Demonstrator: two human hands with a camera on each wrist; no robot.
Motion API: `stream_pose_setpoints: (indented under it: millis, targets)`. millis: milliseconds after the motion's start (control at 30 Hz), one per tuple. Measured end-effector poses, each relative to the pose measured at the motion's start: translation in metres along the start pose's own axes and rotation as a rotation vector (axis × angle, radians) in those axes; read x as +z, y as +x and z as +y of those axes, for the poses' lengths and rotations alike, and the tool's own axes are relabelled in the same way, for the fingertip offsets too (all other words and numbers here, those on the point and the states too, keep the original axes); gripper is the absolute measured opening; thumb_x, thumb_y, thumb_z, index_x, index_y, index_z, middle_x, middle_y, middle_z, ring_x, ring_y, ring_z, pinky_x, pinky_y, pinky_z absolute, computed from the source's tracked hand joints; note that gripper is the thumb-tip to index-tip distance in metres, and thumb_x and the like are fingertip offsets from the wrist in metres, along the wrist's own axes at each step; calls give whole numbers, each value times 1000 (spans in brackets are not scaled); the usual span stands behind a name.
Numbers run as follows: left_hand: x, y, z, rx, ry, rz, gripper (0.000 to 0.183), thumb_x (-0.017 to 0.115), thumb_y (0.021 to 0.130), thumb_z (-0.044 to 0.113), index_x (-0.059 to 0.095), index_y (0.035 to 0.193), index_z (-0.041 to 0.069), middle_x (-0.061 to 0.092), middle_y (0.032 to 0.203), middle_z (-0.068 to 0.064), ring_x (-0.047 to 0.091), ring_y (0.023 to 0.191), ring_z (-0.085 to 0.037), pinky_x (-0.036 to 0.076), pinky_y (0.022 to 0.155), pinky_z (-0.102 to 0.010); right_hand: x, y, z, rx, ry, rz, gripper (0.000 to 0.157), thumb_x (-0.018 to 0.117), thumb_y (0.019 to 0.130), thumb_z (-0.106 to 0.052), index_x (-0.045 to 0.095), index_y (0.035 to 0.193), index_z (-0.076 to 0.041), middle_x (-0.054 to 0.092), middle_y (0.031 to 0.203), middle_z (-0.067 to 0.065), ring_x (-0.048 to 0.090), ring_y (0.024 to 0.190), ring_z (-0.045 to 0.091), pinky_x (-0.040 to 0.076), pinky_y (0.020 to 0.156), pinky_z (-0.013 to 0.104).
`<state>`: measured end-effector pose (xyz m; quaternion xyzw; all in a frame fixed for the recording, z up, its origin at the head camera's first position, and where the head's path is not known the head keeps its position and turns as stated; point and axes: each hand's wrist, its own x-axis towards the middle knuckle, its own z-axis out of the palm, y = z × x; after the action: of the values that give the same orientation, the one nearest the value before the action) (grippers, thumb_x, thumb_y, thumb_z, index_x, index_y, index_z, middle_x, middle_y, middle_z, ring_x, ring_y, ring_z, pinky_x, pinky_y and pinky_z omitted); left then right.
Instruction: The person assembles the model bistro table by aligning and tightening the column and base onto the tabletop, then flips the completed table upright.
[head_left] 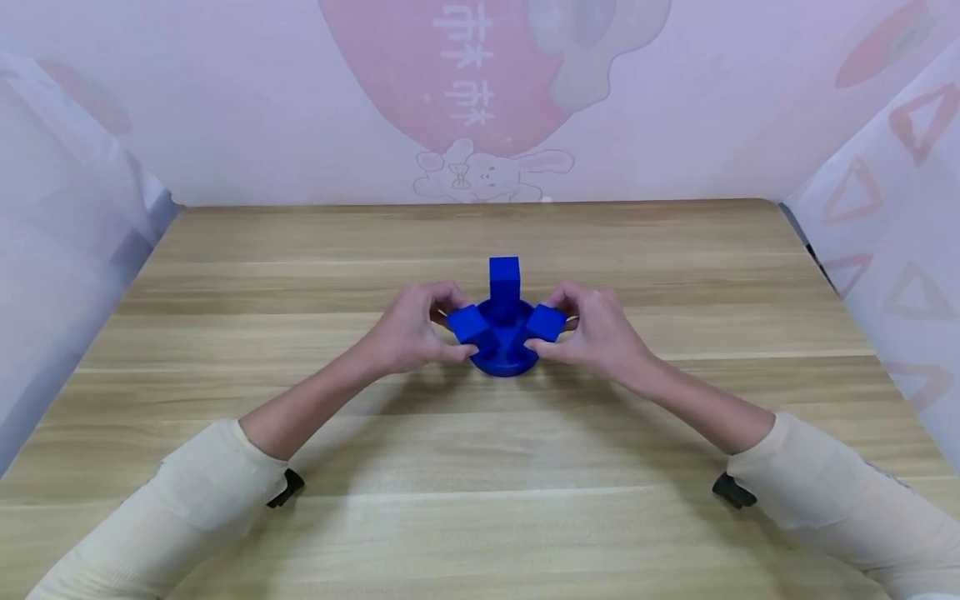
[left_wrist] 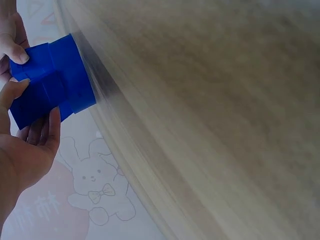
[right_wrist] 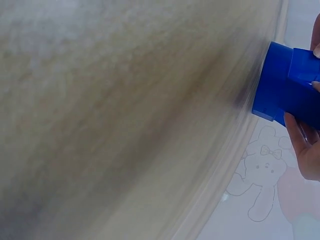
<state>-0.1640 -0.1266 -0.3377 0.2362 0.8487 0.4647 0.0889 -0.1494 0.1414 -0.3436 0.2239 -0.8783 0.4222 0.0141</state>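
A round blue plastic piece (head_left: 505, 365) stands on the table, with three square-ended blue blocks around its rim. The back block (head_left: 504, 279) rises upright, and no hand touches it. My left hand (head_left: 412, 329) grips the left block (head_left: 468, 322) between thumb and fingers. On the other side, my right hand (head_left: 598, 333) holds the right block (head_left: 547, 322) the same way. Both side blocks tilt outward. In the left wrist view the blue piece (left_wrist: 75, 72) shows side-on between both hands. The right wrist view cuts off part of the right hand (right_wrist: 311, 157).
The wood-grain table (head_left: 495, 500) spreads around the blue piece. A pale printed backdrop (head_left: 262, 100) stands behind it, with white side panels at left and right. Dark clips (head_left: 733, 491) sit at the sleeve cuffs.
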Motion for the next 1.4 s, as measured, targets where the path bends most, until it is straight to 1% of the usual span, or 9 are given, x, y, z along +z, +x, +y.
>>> stream_pose_setpoints:
  millis: [133, 300, 533, 633, 733, 800, 1000, 1167, 1400]
  targets:
    - [2, -2, -1, 10, 25, 2, 38, 91, 75, 2, 67, 104, -4, 72, 97, -13, 68, 91, -27, 60, 89, -51, 0, -1, 2, -19, 5, -9, 41, 94, 75, -10, 66, 102, 4, 74, 96, 16, 74, 85, 28, 64, 77, 42]
    - [4, -6, -2, 51, 75, 20, 45, 92, 76, 8, 68, 112, -5, 73, 104, -14, 68, 94, -27, 60, 88, -45, -1, -3, 6, -41, -6, -41, 52, 96, 74, -17, 66, 111, 3, 73, 104, 14, 72, 93, 28, 63, 82, 43]
    - [5, -4, -11, 98, 150, 23, 69, 97, 72, 15, 65, 129, -8, 72, 117, -18, 67, 101, -30, 60, 82, -45, 0, 1, 15, -54, -128, -109, 74, 97, 73, -26, 64, 132, 4, 68, 123, 19, 66, 92, 29, 61, 74, 40]
    - [5, 1, -15, 80, 206, -15, 77, 97, 72, 18, 63, 135, -8, 70, 123, -18, 65, 98, -29, 60, 79, -41, 1, 6, 20, -45, -196, -170, 85, 96, 73, -32, 59, 141, 3, 62, 134, 22, 64, 104, 34, 58, 86, 46]
    - [4, 7, -18, 63, 280, -66, 83, 98, 71, 23, 60, 139, -8, 68, 121, -18, 63, 94, -27, 58, 77, -39, 2, 11, 23, -39, -199, -217, 92, 98, 71, -32, 56, 145, 4, 59, 138, 25, 59, 121, 40, 51, 101, 55]
    - [4, 11, -21, 48, 314, -97, 86, 99, 70, 26, 60, 140, -6, 68, 116, -16, 61, 92, -26, 56, 77, -38, 2, 13, 25, -41, -187, -232, 93, 98, 70, -31, 56, 145, 5, 59, 137, 26, 56, 126, 42, 47, 107, 58]
    - [6, 19, -25, 57, 314, -155, 85, 100, 68, 24, 62, 139, -4, 68, 110, -16, 60, 100, -29, 54, 92, -44, 6, 18, 32, -73, -154, -241, 92, 101, 66, -27, 59, 141, 5, 64, 129, 22, 60, 121, 39, 48, 106, 56]
    - [7, 22, -27, 70, 329, -159, 86, 100, 67, 20, 61, 139, -7, 71, 117, -20, 65, 109, -34, 53, 101, -48, 10, 23, 38, -126, -176, -231, 86, 102, 64, -27, 64, 135, 3, 69, 124, 17, 63, 118, 36, 49, 105, 53]
    - [6, 26, -28, 60, 311, -132, 80, 102, 63, 18, 66, 131, -8, 68, 130, -22, 66, 121, -36, 50, 108, -46, 11, 28, 41, -141, -108, -224, 79, 103, 62, -23, 69, 129, 0, 73, 126, 14, 67, 119, 31, 51, 105, 49]
